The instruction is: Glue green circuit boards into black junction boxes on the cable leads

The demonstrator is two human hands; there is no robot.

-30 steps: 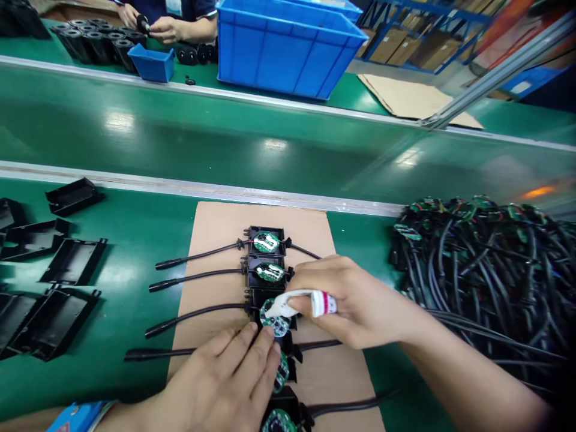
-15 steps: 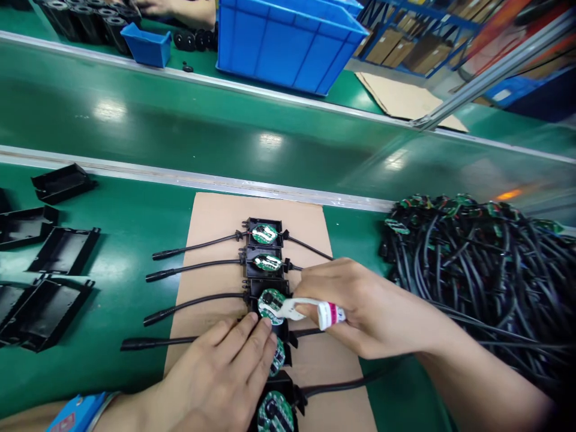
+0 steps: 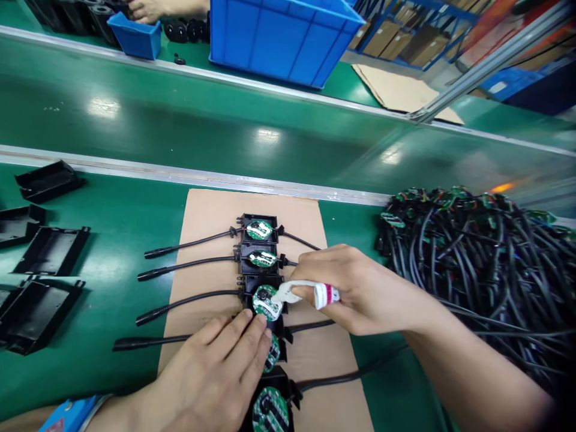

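Note:
My right hand [image 3: 348, 291] is closed round a white squeeze tube [image 3: 320, 295] with a pink band. The tube's nozzle touches or hovers just over a round green circuit board [image 3: 265, 298], where a white paste streak shows. My left hand [image 3: 220, 363] lies flat with its fingers stretched out, at the near edge of that board and partly over the one below. Each board sits in a black plastic box [image 3: 258, 282] with cables out of both sides. Two farther boards [image 3: 259, 229] carry white paste; the nearest board [image 3: 270, 411] shows none that I can make out.
The row of boxes lies on a cardboard sheet [image 3: 202, 210]. Black box shells [image 3: 51, 249] are at left, a heap of cabled boards [image 3: 468, 252] at right. Beyond the metal rail stand a large blue crate [image 3: 279, 42], a small blue bin [image 3: 137, 37] and another person's hand [image 3: 148, 9].
The white streak on the board under the nozzle looks longer. The whole view has shifted slightly. The other person's hand has come over by the small blue bin.

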